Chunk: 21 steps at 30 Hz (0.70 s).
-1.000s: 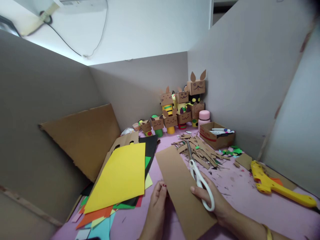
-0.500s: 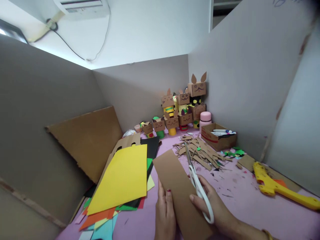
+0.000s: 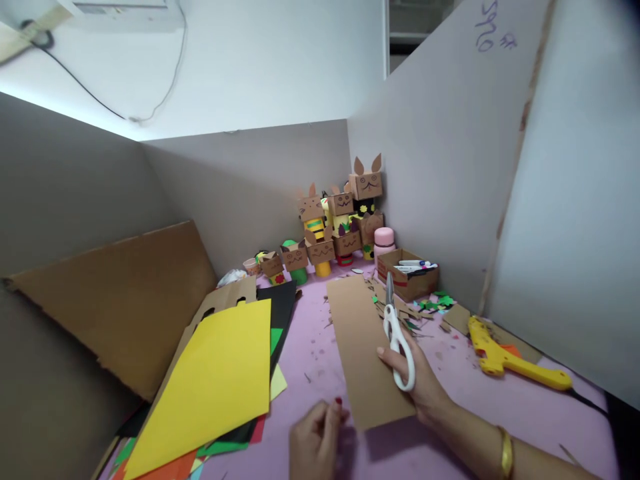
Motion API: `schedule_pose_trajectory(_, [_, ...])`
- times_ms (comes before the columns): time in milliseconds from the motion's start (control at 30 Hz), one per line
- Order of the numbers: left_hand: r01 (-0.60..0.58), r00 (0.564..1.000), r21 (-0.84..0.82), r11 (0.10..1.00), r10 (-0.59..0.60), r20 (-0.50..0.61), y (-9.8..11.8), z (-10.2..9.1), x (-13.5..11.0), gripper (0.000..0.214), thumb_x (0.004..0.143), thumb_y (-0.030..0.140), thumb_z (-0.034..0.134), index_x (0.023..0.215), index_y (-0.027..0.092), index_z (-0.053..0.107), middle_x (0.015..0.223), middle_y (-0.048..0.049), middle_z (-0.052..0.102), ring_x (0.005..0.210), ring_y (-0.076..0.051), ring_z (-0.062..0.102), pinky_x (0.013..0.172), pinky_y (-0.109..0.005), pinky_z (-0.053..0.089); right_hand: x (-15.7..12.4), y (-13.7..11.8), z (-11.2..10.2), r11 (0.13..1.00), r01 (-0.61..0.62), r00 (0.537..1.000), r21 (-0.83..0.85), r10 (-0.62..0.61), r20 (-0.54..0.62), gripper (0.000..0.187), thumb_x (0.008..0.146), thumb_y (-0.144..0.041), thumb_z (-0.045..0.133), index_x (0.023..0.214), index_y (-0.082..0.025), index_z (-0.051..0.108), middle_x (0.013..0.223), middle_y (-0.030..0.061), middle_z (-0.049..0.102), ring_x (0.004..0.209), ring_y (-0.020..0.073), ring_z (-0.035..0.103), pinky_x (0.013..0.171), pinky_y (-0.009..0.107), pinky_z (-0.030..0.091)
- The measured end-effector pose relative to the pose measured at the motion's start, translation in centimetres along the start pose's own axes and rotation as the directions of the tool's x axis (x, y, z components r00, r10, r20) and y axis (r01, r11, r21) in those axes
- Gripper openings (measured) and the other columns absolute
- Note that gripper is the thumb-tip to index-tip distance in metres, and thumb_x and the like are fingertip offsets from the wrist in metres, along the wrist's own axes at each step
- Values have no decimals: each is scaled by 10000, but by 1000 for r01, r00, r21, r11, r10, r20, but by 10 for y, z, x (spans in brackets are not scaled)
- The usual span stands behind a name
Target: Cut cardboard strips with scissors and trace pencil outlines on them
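Note:
My right hand (image 3: 423, 383) grips a rectangular cardboard piece (image 3: 363, 360) by its right edge, thumb on its face. White-handled scissors (image 3: 399, 347) are held in the same hand, blades pointing up and away along the card's right side. My left hand (image 3: 316, 437) is curled closed at the lower left of the card, apart from it; nothing shows in its fingers. Behind the card lies a pile of cardboard scraps (image 3: 410, 313), partly hidden by it.
At left, yellow sheets (image 3: 215, 380) lie on coloured paper and cardboard. A large cardboard panel (image 3: 120, 300) leans there. Several cardboard animal figures (image 3: 320, 252) stand at the back beside a pink bottle (image 3: 384, 240) and a box of pens (image 3: 407, 283). A yellow glue gun (image 3: 515, 360) lies at right.
My left hand has let go of the cardboard and curled closed. My right hand has lifted and turned the card more upright, scissors still in it. The view has swung right.

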<state>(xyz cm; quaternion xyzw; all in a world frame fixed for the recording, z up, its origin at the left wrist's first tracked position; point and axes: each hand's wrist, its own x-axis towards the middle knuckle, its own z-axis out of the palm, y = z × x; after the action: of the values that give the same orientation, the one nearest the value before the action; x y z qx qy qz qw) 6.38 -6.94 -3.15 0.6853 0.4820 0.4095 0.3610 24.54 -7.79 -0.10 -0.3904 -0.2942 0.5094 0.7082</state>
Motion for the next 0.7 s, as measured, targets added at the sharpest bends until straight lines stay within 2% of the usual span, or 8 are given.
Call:
schedule_pose_trajectory(67, [-30, 984, -11, 1000, 27, -175, 0, -11, 8, 355, 755, 492, 583, 553, 200, 599, 846, -86, 675, 938, -263, 600, 834, -333, 452, -2, 0, 1, 1000, -24, 999, 10, 24, 33, 671, 660, -325, 742, 1235, -232, 410, 1084, 64, 645, 985, 275, 623, 866, 395, 480])
schedule_pose_trajectory(133, [-30, 966, -78, 996, 9, -257, 0, -18, 12, 244, 729, 451, 630, 755, 214, 684, 1052, -98, 661, 1136, -282, 515, 984, -381, 365, -5, 1, 3, 1000, -29, 997, -8, 29, 74, 652, 669, -318, 738, 1229, -239, 414, 1053, 53, 659, 956, 268, 636, 847, 389, 490])
schedule_pose_trajectory(233, [72, 976, -211, 975, -113, -188, 4, -21, 12, 527, 794, 477, 551, 1244, 204, 535, 1017, -96, 698, 1107, -271, 557, 1031, -439, 317, -11, 3, 6, 999, -29, 991, -36, 33, 127, 621, 680, -325, 729, 1211, -231, 422, 1031, 53, 665, 895, 266, 653, 822, 397, 502])
schedule_pose_trajectory(333, [91, 980, -281, 955, -135, -143, 13, -14, 5, 662, 855, 507, 443, 1419, 201, 281, 1245, -103, 600, 1246, -235, 449, 1085, -394, 242, -18, 7, 10, 999, -14, 980, -35, 20, 199, 594, 693, -305, 714, 1202, -225, 419, 1065, 61, 652, 886, 259, 652, 826, 402, 500])
schedule_pose_trajectory(400, [90, 981, -338, 937, -141, -131, 17, -4, 0, 709, 861, 521, 418, 1451, 216, 170, 1457, -75, 369, 1343, -209, 306, 1099, -334, 221, -23, 11, 12, 998, 13, 973, -56, 1, 229, 571, 700, -280, 704, 1193, -224, 423, 1098, 68, 638, 925, 258, 637, 842, 397, 491])
schedule_pose_trajectory(467, [108, 981, -369, 923, -159, -112, 19, 7, -7, 761, 837, 527, 460, 1452, 188, 166, 1506, -75, 263, 1369, -219, 242, 1101, -315, 218, -25, 14, 13, 994, 51, 973, -98, -28, 230, 552, 701, -249, 696, 1185, -223, 431, 1139, 76, 620, 983, 255, 612, 885, 388, 466])
schedule_pose_trajectory(567, [73, 993, -339, 938, -101, -65, 17, 21, -15, 743, 796, 521, 528, 1399, 138, 324, 1453, -123, 361, 1351, -265, 282, 1098, -344, 231, -19, 12, 11, 984, 123, 980, -129, -100, 171, 533, 709, -245, 681, 1180, -220, 435, 1194, 88, 588, 1049, 249, 579, 940, 380, 427])
schedule_pose_trajectory(700, [-60, 986, -339, 939, 108, 125, 14, 22, -16, 614, 780, 555, 519, 1256, 168, 536, 1272, -136, 574, 1218, -297, 478, 1051, -384, 320, 2, -1, 2, 960, 237, 971, -149, -239, 7, 599, 706, -325, 670, 1229, -216, 398, 1288, 95, 512, 1182, 264, 477, 988, 389, 379])
